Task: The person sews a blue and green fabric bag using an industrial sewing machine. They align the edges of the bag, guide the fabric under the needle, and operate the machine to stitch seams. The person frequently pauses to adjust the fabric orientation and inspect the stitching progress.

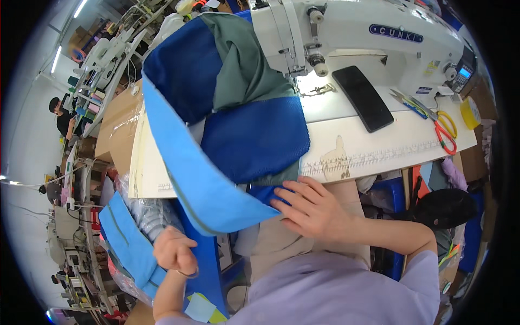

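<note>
A sewn fabric piece (254,138) in dark blue mesh, grey-green cloth and a light blue band lies on the sewing table. One corner reaches under the needle area of a white sewing machine (346,27). The light blue band (187,162) arches over the table's front edge and hangs toward my lap. At that edge my right hand (314,208) grips the fabric's near side, fingers bent over it; its thumb is hard to make out. My left hand (176,252) is raised off the fabric, left of the hanging band, with curled fingers and nothing visible in it.
A black phone (363,98) lies on the table right of the needle, beside orange-and-yellow-handled scissors (433,116) and a yellow tape roll (470,112). Light blue pieces (127,241) rest on plastic wrap at lower left. A cardboard box (120,127) stands left; other machines and people are beyond.
</note>
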The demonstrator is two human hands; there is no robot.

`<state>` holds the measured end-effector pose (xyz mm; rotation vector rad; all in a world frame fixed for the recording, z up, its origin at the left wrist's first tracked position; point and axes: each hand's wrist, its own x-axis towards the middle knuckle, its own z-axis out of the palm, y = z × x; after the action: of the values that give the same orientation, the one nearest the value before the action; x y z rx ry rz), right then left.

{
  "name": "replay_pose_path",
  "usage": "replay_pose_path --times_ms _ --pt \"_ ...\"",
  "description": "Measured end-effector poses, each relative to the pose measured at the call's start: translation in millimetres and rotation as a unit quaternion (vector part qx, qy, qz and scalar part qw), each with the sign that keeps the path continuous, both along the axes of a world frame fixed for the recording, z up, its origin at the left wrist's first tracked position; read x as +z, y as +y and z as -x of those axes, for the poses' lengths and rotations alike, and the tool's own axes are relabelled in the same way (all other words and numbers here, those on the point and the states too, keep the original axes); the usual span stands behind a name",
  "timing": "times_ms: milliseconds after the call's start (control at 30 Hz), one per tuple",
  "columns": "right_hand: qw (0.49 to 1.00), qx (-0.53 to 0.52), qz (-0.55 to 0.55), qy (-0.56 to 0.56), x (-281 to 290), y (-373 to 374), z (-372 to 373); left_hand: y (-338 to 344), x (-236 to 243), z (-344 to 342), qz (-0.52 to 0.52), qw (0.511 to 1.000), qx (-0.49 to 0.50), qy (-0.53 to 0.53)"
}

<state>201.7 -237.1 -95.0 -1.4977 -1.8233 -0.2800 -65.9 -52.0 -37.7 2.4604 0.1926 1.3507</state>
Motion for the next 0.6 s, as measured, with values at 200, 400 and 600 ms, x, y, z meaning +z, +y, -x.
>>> replay_pose_path --times_ms 200,400,600 --pt "0.998 -0.003 0.001 0.057 -7 -4 15 -10 93 -92 -0.123 0.973 -0.151 0.12" --pt "0.998 -0.006 -0.016 0.068 -14 -15 13 -5 41 -180 -0.198 0.863 -0.147 0.441" --pt "0.999 -0.001 -0.03 0.034 -32 -16 2 -11 29 -177 -0.19 0.845 -0.118 0.486"
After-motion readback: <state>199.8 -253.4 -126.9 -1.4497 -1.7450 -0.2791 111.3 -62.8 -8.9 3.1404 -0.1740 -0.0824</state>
